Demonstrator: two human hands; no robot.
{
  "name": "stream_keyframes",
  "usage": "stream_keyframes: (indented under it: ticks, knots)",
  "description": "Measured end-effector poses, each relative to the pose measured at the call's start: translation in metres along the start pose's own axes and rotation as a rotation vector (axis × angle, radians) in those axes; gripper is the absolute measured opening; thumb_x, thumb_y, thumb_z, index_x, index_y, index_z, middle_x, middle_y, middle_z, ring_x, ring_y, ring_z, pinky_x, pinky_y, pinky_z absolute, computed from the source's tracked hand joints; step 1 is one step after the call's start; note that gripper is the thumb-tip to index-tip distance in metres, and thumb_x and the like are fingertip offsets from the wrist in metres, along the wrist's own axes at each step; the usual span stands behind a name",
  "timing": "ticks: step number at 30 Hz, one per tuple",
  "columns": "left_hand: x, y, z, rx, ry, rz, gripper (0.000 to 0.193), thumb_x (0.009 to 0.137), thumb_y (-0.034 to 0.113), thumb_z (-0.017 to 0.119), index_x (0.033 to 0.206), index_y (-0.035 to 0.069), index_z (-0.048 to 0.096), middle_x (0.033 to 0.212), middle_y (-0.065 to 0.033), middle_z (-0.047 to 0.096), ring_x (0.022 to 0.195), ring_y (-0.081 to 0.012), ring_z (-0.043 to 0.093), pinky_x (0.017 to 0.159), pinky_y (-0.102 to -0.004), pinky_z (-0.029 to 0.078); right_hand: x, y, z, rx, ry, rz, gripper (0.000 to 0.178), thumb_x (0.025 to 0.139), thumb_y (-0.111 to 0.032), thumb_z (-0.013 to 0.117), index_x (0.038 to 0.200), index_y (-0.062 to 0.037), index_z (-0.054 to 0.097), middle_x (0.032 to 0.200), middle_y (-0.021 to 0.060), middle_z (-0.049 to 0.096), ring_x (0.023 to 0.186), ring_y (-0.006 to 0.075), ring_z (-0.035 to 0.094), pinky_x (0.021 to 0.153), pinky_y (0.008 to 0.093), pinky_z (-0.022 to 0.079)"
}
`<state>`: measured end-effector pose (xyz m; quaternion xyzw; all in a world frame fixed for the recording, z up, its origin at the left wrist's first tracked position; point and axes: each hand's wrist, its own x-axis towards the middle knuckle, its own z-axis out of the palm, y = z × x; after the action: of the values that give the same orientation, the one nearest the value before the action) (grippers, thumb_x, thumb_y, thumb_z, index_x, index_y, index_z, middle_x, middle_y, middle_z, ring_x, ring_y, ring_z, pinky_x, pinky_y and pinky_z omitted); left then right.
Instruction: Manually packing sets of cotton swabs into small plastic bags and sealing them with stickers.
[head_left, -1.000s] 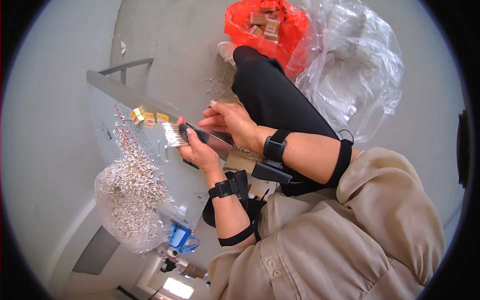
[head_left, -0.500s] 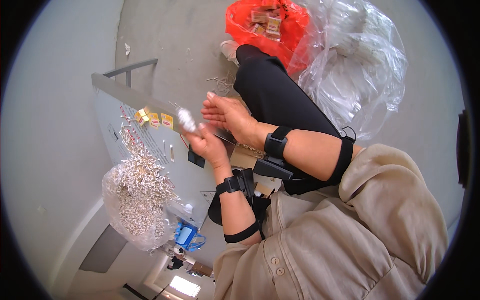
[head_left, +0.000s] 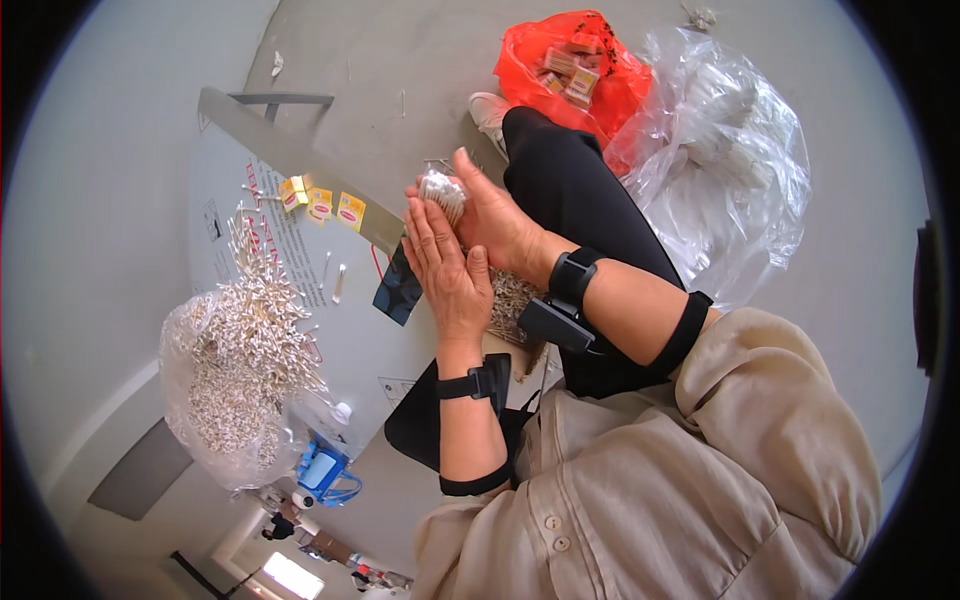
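Observation:
A bundle of cotton swabs (head_left: pixel 442 196), white tips up, sits between my two hands. My right hand (head_left: pixel 500 228) cups it from behind, thumb raised and fingers mostly hidden behind the swabs. Across its near side lies my left hand (head_left: pixel 450 275), fingers stretched out flat and together, touching the lower ends of the sticks. Under my wrists, a cardboard box with loose swabs (head_left: pixel 512 300) shows in part. Left of my hands, a large heap of swabs (head_left: pixel 250 345) spills from a clear plastic bag (head_left: pixel 180 370) onto the grey table (head_left: pixel 350 365).
Small yellow packets (head_left: pixel 350 211) lie near the table's edge, with a few single swabs (head_left: pixel 338 283) nearby. A dark card (head_left: pixel 398 290) is beside my left hand. A red bag of packets (head_left: pixel 520 65) and a clear bag (head_left: pixel 740 200) rest on the floor. Something blue (head_left: pixel 322 470) stands beyond the heap.
The swab bundle, earlier in my left hand, has moved right and now rests against my right palm. My left hand has flattened against it. The view has shifted slightly.

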<state>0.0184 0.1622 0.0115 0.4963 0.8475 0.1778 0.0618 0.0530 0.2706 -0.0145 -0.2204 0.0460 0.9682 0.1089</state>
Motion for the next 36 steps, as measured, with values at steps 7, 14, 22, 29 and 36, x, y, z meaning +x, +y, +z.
stream_keyframes:
  ticks: [7,14,22,29,36]
  knots:
    - [-0.018,-0.005,-0.003,-0.714,0.324,-0.224,0.073,0.1,0.046,0.036,0.15,-0.002,0.014,0.157,-0.0218,0.014,0.146,-0.0331,0.015,0.118,-0.0471,0.009,0.002,-0.005,0.0,-0.22,0.133,-0.202,0.058,0.094,-0.048,0.056,0.132,-0.0052,0.048,0.125,0.01,0.059,0.117,0.0222,0.054,0.105,0.0443,0.039]
    - [-0.014,0.018,0.005,-1.406,0.689,-0.544,0.074,0.101,0.044,0.036,0.148,-0.007,0.011,0.153,-0.0258,0.018,0.143,-0.0351,0.02,0.118,-0.0451,0.013,0.009,-0.002,0.006,-0.342,0.082,-0.266,0.041,0.097,-0.022,0.056,0.131,0.0011,0.048,0.122,0.0159,0.061,0.116,0.0268,0.057,0.098,0.0421,0.049]
    - [0.001,0.021,0.0,-1.535,0.674,-0.627,0.069,0.102,0.041,0.037,0.146,-0.007,0.016,0.151,-0.0251,0.022,0.141,-0.0336,0.024,0.118,-0.0443,0.019,0.006,0.001,0.004,-0.317,0.087,-0.259,0.036,0.097,-0.015,0.051,0.129,0.0032,0.048,0.123,0.0161,0.06,0.117,0.026,0.058,0.098,0.0426,0.049]
    - [-0.003,0.006,-0.005,-1.636,0.704,-0.605,0.067,0.101,0.038,0.042,0.147,-0.003,0.017,0.147,-0.0238,0.028,0.133,-0.0355,0.037,0.114,-0.0461,0.029,0.005,0.0,0.004,-0.289,0.093,-0.247,0.033,0.097,-0.014,0.049,0.126,0.003,0.049,0.123,0.0162,0.06,0.117,0.0266,0.058,0.098,0.0438,0.049]
    - [-0.015,-0.002,-0.011,-1.66,0.67,-0.755,0.06,0.1,0.033,0.048,0.143,-0.002,0.025,0.13,-0.0225,0.041,0.115,-0.0335,0.051,0.105,-0.0472,0.04,0.004,0.0,0.004,-0.259,0.102,-0.245,0.033,0.096,-0.013,0.055,0.124,0.0022,0.051,0.12,0.0157,0.062,0.115,0.0266,0.059,0.097,0.0439,0.05]
